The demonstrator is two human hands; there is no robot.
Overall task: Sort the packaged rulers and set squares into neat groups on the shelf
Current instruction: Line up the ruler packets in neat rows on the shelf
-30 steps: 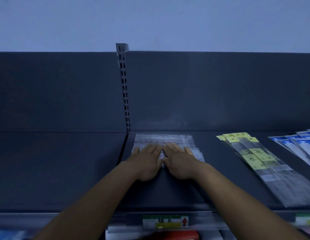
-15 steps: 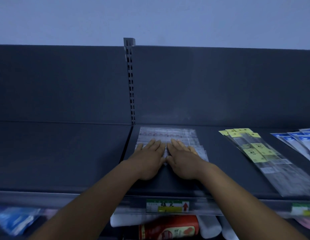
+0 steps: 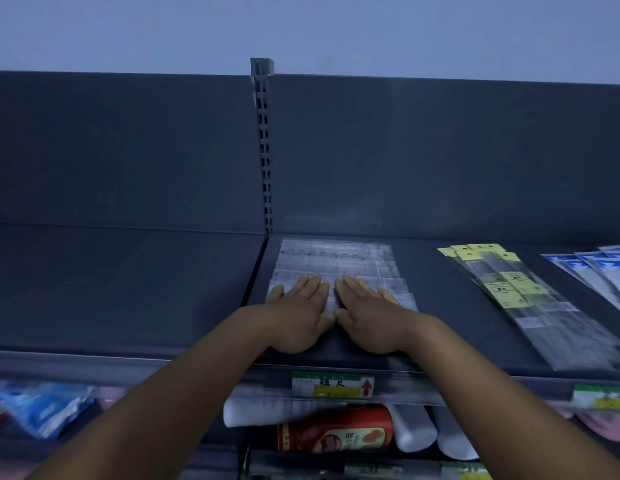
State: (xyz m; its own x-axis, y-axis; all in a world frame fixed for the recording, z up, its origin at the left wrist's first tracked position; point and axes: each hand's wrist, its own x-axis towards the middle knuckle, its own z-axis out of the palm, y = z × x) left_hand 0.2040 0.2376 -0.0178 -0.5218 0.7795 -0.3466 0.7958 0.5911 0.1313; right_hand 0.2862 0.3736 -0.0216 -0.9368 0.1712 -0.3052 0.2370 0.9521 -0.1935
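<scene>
We see left hand (image 3: 298, 315) and right hand (image 3: 369, 318) flat, fingers extended, gripping nothing, pressing near edge of clear ruler packs (image 3: 336, 265) on shelf (image 3: 450, 306). Stack extends directly ahead of both hands equally; long axes left-right. Yellow-tagged packs (image 3: 509, 292) well right, nearer right hand.

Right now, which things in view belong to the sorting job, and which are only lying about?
Job:
clear ruler packets, under left hand and right hand
yellow-tagged packets
blue-printed packets
shelf

Lying about:
red bottle
white rolls
blue packs
</scene>
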